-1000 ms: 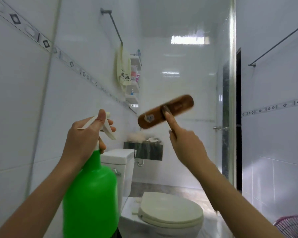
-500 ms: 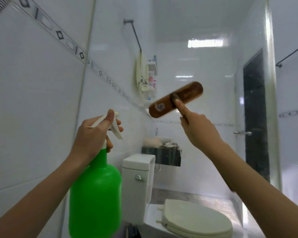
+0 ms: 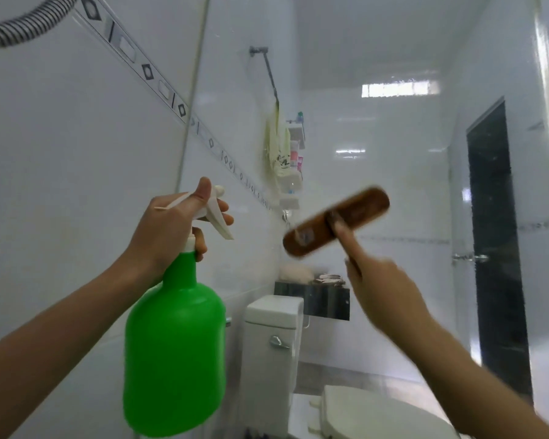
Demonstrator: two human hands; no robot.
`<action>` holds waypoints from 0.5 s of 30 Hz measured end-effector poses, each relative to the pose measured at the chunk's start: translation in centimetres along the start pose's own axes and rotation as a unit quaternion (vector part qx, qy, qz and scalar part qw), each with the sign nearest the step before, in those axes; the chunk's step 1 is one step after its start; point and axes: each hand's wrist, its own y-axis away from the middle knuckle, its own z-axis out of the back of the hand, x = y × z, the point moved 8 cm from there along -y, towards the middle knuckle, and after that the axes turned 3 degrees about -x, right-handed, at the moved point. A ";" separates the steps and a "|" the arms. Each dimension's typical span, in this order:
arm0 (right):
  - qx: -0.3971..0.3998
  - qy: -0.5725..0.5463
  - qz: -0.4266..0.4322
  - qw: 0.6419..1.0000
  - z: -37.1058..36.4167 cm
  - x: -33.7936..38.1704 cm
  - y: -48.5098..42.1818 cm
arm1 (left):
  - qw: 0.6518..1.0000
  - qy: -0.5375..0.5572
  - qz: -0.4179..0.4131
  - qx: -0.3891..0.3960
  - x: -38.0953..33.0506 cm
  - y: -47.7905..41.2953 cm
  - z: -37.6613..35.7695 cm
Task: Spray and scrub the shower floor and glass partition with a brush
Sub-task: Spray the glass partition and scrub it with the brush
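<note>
My left hand [image 3: 167,229] grips the white trigger head of a green spray bottle [image 3: 175,350], held up at chest height on the left. My right hand [image 3: 381,289] holds a brown wooden brush [image 3: 336,221] by its handle, index finger stretched along it. The brush head lies tilted, its back toward me, against the glass partition [image 3: 393,172] that spans the view in front of me. The brush and right hand are blurred. The shower floor is out of view.
Behind the glass stand a white toilet [image 3: 273,337] with its lid down, a small dark sink [image 3: 314,296], a corner shelf with bottles [image 3: 293,153] and a hanging cloth [image 3: 278,150]. A dark door [image 3: 495,248] is at right. A shower hose [image 3: 23,30] crosses the upper left.
The view has swung left and up. My right hand has carried the brush a little lower and leftward on the glass. The spray bottle stays raised in my left hand.
</note>
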 end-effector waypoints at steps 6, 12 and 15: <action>-0.033 -0.006 0.030 0.999 0.3 3.9 -5.1 | 1.000 -0.003 0.030 -0.007 1.2 -1.2 2.0; -0.026 -0.026 0.028 0.999 -1.4 6.3 -7.2 | 0.999 0.002 0.037 -0.032 0.8 -3.0 5.9; 0.027 0.016 0.045 0.998 -3.7 7.3 -1.8 | 0.999 -0.013 0.028 -0.035 0.1 -3.7 6.9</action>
